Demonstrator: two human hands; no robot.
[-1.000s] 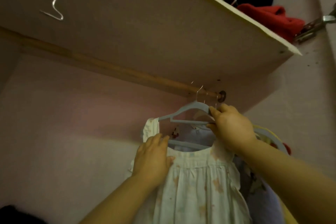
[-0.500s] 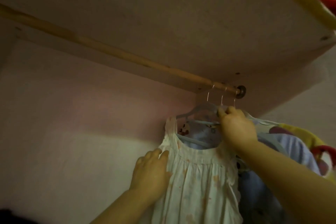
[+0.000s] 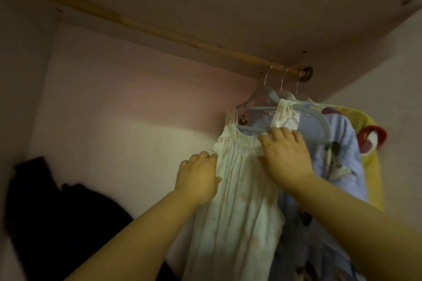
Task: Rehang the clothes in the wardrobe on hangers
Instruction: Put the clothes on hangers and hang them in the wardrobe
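A white floral dress hangs on a pale blue hanger, hooked over the wooden rod near its right end. My right hand lies on the dress's gathered neckline with fingers spread, fingertips at the hanger's lower bar. My left hand touches the dress's left edge with relaxed fingers. Behind the dress hang a blue printed garment and a yellow one on their own hangers.
A shelf board runs just above the rod. The pink back wall is bare to the left of the dress. A dark pile of clothes lies at lower left. The rod's bracket is at the right wall.
My right hand let go of the hanger top and dropped onto the dress's neckline. The dress now hangs from the rod by itself. The view tilted down and left.
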